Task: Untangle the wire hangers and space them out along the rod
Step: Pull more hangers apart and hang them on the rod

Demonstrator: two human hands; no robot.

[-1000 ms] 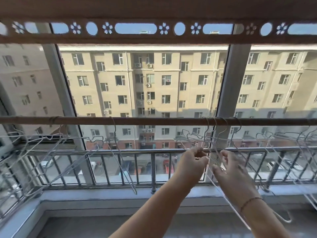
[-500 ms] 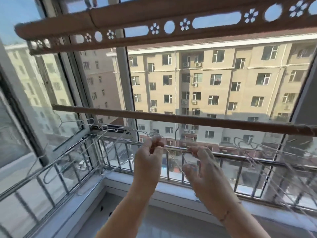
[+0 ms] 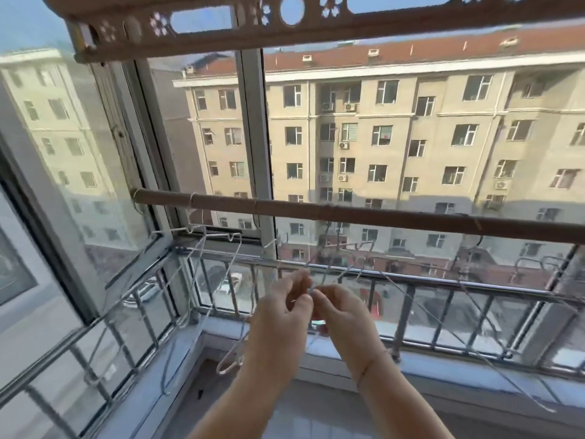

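A brown rod (image 3: 348, 213) runs across the window from the left frame to the right edge. A thin wire hanger (image 3: 389, 282) hangs below its middle, its wire passing between my hands. My left hand (image 3: 285, 312) and my right hand (image 3: 342, 308) meet below the rod, fingertips pinched on that hanger's wire. Other wire hangers (image 3: 218, 245) dangle near the rod's left end, one reaching down to a loop (image 3: 229, 364) by the sill. More hangers (image 3: 535, 264) cluster at the far right, blurred.
A metal railing (image 3: 443, 282) lines the window behind the hangers and turns along the left side. A decorative brown beam (image 3: 316, 23) crosses overhead. The window sill (image 3: 474, 372) lies below the railing. Apartment buildings stand outside.
The view has swung left along the rod, from the cluster on the right to the left end. Both hands came together, pinching a hanger wire below the rod's middle.
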